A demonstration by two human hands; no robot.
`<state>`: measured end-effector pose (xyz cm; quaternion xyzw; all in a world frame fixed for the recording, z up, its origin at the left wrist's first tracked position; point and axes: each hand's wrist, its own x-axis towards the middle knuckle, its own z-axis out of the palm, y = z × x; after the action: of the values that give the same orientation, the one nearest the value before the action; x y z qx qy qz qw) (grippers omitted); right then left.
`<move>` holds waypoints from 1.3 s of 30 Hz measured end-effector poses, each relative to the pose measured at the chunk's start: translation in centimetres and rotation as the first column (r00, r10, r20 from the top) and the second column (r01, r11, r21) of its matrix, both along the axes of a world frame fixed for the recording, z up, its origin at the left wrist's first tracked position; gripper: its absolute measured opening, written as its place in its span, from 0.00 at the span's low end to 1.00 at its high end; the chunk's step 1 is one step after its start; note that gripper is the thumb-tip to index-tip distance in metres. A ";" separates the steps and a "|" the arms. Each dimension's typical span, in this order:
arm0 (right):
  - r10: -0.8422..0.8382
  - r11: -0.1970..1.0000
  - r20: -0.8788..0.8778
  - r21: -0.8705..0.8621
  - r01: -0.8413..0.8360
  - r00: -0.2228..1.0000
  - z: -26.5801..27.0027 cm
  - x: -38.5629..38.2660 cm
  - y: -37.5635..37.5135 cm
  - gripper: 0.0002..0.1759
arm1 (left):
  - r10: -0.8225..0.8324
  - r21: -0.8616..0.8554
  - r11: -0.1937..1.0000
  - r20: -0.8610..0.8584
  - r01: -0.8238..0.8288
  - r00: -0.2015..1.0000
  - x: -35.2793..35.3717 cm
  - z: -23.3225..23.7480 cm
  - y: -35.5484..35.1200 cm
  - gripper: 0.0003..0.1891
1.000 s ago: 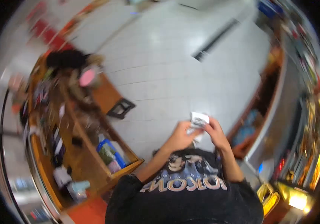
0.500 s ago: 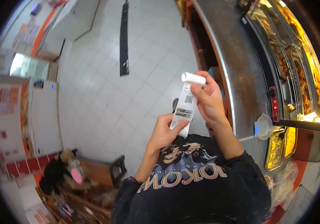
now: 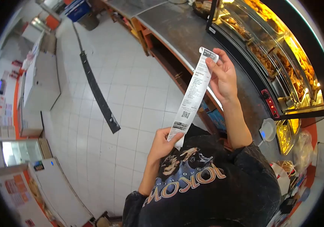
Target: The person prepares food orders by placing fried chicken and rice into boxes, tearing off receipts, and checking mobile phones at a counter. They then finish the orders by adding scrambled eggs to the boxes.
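Note:
A long white paper receipt (image 3: 192, 94) with printed text and a QR code is stretched at a slant between my two hands. My left hand (image 3: 162, 143) pinches its lower end, thumb on top, close to the front of my black printed shirt. Higher up, my right hand (image 3: 223, 75) grips the upper end with the thumb on the paper and fingers behind. The top of the receipt curls over at my right thumb. Part of the fingers of both hands is hidden behind the paper or palm.
To the right stands a lit glass food warmer (image 3: 279, 64) on a dark metal counter (image 3: 177, 30). Near it are a white plastic scoop-like container (image 3: 268, 129) and a tray of yellow food (image 3: 286, 136). A dark strip (image 3: 97, 94) crosses the tiled floor; white freezers (image 3: 59, 189) line the left.
My right hand has moved up and away from the left, so much more of the receipt is unrolled. The view has turned, bringing more of the counter and warmer into sight.

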<state>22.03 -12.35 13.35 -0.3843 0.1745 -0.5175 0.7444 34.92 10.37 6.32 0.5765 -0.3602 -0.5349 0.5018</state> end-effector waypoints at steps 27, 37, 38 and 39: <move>-0.636 0.684 -0.022 -0.480 0.550 0.771 4.8 14.1 -30.3 0.16 | -0.333 0.141 0.927 -0.115 0.348 0.936 20.9 1.0 -29.6 0.06; -0.806 0.472 -0.017 -0.620 0.626 0.591 7.6 13.9 -32.8 0.11 | -0.559 0.002 0.825 -0.141 0.565 0.817 26.6 1.3 -37.3 0.06; -0.819 0.456 -0.015 -0.624 0.635 0.574 7.6 13.9 -32.6 0.11 | -0.576 -0.002 0.814 -0.132 0.580 0.807 26.9 1.3 -37.6 0.06; -0.828 0.459 -0.033 -0.612 0.644 0.560 7.7 13.9 -32.3 0.10 | -0.590 -0.007 0.805 -0.125 0.594 0.798 27.1 1.3 -37.8 0.06</move>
<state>35.95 -44.68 21.09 -0.5383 0.2941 -0.7455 0.2607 61.97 -27.46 7.64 0.4100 -0.4824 -0.7043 0.3213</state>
